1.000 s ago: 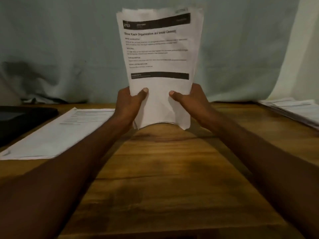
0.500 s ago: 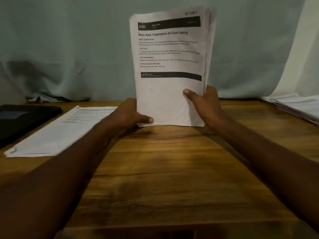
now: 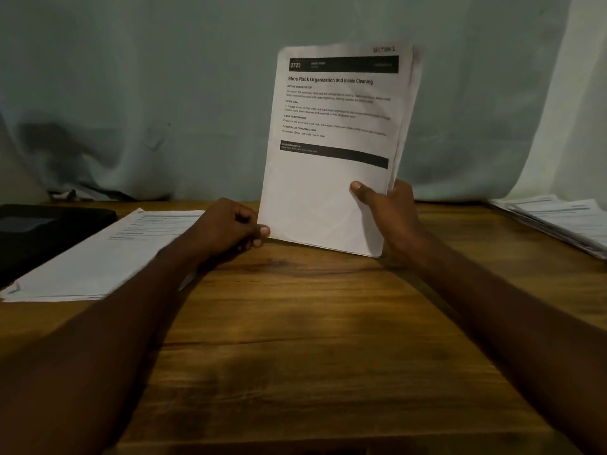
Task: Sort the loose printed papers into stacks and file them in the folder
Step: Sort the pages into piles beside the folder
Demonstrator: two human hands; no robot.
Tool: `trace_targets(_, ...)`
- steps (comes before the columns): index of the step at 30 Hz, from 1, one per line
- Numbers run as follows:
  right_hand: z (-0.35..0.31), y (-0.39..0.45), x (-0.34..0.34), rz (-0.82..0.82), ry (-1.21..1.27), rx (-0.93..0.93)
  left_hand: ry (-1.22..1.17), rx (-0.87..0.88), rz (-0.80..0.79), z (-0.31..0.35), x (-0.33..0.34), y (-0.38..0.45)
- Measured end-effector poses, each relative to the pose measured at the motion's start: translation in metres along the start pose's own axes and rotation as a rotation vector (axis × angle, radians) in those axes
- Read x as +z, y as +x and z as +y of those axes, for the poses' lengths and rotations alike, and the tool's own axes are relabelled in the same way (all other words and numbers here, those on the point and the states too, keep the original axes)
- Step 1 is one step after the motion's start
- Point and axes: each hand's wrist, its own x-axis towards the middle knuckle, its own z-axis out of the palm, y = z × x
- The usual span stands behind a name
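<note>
A sheaf of printed papers (image 3: 331, 178) stands nearly upright at the middle of the view, tilted a little toward 1 o'clock, its lower edge just above the wooden tabletop (image 3: 295, 323). The front sheet carries a black header band, the heading "Shoe Rack Organization and Insole Cleaning", several short text blocks and a second black band lower down; the small print is too blurred to read. The edges of further sheets fan out behind its right side.

At 9 o'clock from the sheaf a flat stack of papers (image 3: 98, 254) lies on the tabletop, partly covered by the left forearm. Just beyond that stack, at the left edge of the view, sits a dark flat object (image 3: 39, 231); what it is cannot be told. At 3 o'clock, well apart from the sheaf, another stack of printed sheets (image 3: 565, 221) rests at the right edge of the tabletop. Nothing stands between the sheaf and either stack.

The tabletop is brown wood with visible grain, dimly lit. A pale grey-green cloth backdrop (image 3: 164, 93) hangs in folds behind it.

The left hand (image 3: 230, 229) is curled, pinching the sheaf's lower left corner between thumb and fingers. The right hand (image 3: 387, 211) grips the lower right edge, thumb across the front sheet, fingers behind. Both bare forearms reach in from the bottom corners.
</note>
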Motion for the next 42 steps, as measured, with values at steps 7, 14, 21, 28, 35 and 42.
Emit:
trace_targets(7, -0.005, 0.000, -0.003, -0.026, 0.039, 0.005, -0.112, 0.120, 0.061, 0.013, -0.005, 0.008)
trace_targets(14, -0.006, -0.011, 0.002, -0.207, -0.056, 0.105, -0.711, 0.009, 0.037, 0.026, 0.019, 0.005)
trace_targets(21, -0.005, -0.015, 0.000, -0.151, -0.086, 0.077, -0.564, 0.066, 0.190, 0.039, 0.036, 0.001)
trace_targets(28, 0.002, -0.011, 0.003, -0.099, -0.214, 0.028, -0.269, 0.152, 0.344, 0.049, 0.053, -0.007)
trace_targets(35, 0.004, -0.016, 0.008, -0.095, -0.397, -0.122, -0.258, 0.154, 0.456, 0.056, 0.060, -0.008)
trace_targets(42, 0.013, -0.015, 0.006, -0.085, -0.484, -0.075, -0.439, 0.059, 0.389, 0.044, 0.056, -0.003)
